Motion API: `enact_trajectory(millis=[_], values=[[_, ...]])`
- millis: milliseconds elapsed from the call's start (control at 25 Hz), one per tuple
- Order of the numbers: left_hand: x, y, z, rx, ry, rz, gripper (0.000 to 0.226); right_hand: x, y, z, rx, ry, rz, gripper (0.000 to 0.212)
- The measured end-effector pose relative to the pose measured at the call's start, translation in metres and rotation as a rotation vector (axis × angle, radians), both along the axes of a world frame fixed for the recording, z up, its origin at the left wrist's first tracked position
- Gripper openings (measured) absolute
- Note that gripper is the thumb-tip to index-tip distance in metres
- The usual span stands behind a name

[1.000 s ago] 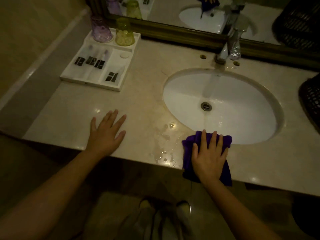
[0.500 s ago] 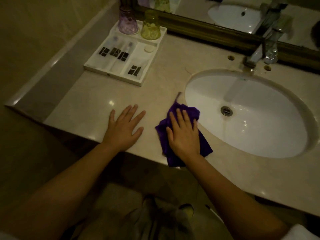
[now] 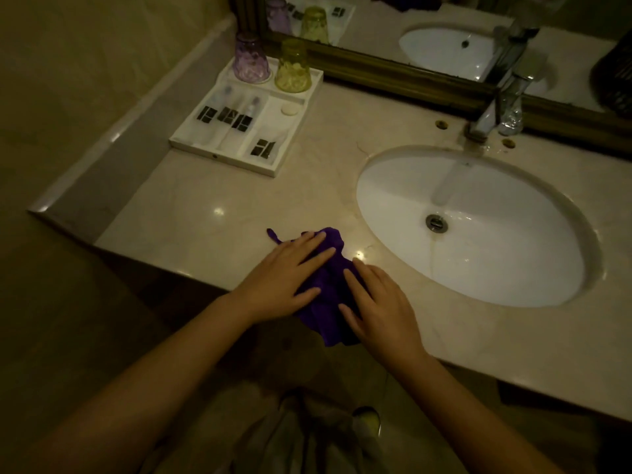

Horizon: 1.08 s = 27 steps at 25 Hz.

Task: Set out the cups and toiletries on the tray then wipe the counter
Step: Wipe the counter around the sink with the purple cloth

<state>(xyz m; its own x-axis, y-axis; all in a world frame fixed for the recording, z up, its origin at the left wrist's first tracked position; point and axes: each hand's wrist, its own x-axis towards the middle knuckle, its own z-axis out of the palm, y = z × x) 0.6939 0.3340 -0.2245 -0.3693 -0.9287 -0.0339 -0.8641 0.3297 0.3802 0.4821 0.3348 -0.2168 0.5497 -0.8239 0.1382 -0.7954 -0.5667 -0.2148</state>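
A purple cloth [image 3: 329, 295] lies bunched at the front edge of the beige counter [image 3: 191, 213], partly hanging over it. My left hand [image 3: 284, 282] rests flat on its left side, fingers spread. My right hand [image 3: 379, 306] presses on its right side. A white tray [image 3: 277, 165] stands at the back left. It holds an upturned purple cup [image 3: 249, 59], an upturned yellow cup [image 3: 293, 66], several wrapped toiletries [image 3: 232, 118] and a small round soap [image 3: 290, 109].
A white oval sink [image 3: 478, 227] is sunk in the counter to the right, with a chrome tap [image 3: 492, 111] behind it. A framed mirror [image 3: 393, 73] runs along the back. A dark basket [image 3: 615, 80] sits at the far right. A wall borders the left.
My right hand has wiped the cloth leftward from in front of the sink. My left hand has moved from the bare counter onto the cloth.
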Motion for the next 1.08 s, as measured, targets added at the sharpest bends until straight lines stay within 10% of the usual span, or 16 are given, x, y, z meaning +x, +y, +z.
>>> enact_trajectory(millis=[160, 1080], values=[[-0.001, -0.009, -0.004, 0.126, -0.065, -0.020, 0.068, 0.002, -0.006, -0.007, 0.284, 0.178, -0.067, 0.067], [-0.032, 0.069, 0.005, -0.025, -0.196, 0.159, 0.046, 0.002, 0.059, -0.010, 0.145, -0.095, -0.119, 0.040]])
